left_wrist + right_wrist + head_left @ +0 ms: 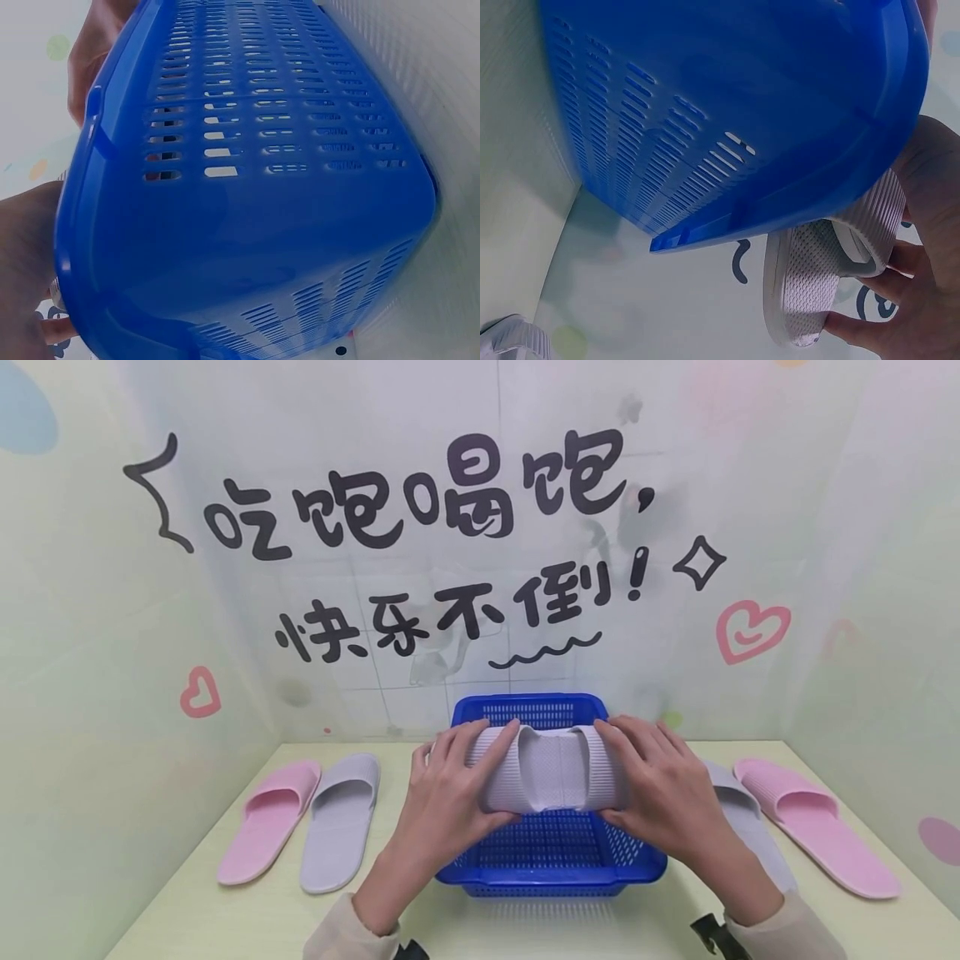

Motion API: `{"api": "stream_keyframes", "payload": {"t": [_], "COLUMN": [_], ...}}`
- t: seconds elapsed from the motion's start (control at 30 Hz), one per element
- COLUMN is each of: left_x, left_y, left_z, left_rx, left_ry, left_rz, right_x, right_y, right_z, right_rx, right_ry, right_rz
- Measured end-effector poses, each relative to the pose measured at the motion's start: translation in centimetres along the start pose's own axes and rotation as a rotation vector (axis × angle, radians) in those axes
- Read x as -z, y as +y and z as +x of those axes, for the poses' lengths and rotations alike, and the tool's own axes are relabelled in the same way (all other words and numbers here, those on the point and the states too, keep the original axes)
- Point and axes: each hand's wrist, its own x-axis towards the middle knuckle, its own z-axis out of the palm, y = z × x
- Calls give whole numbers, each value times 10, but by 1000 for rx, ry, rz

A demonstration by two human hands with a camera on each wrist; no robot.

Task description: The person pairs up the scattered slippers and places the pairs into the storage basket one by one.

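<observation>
A pair of pale grey slippers (553,770), laid together with their ribbed straps at opposite ends, is held level over the blue basket (547,878). My left hand (448,789) grips the left end, thumb below and fingers over the strap. At the other end my right hand (666,789) holds on the same way. The right wrist view shows a textured slipper (806,289) beyond the basket rim, with fingers of the right hand (926,292) against it. In the left wrist view the basket wall (225,232) hides most of what the left hand (26,247) grips.
On the table's left lie a pink slipper (266,839) and a grey slipper (337,839). Another grey slipper (753,831), partly behind the right forearm, lies beside a pink slipper (840,852) on the right. A printed wall (420,710) stands behind the basket.
</observation>
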Motion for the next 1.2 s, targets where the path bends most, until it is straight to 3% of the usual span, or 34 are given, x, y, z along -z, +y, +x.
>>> {"api": "stream_keyframes", "payload": {"t": [1.2], "left_x": [-4], "left_y": [1], "left_z": [-1], "left_rx": [-22], "left_ry": [16], "left_rz": [11], "right_x": [-1], "right_y": [-1], "right_z": [1], "right_rx": [8], "right_ry": [-5], "right_rz": [8]}}
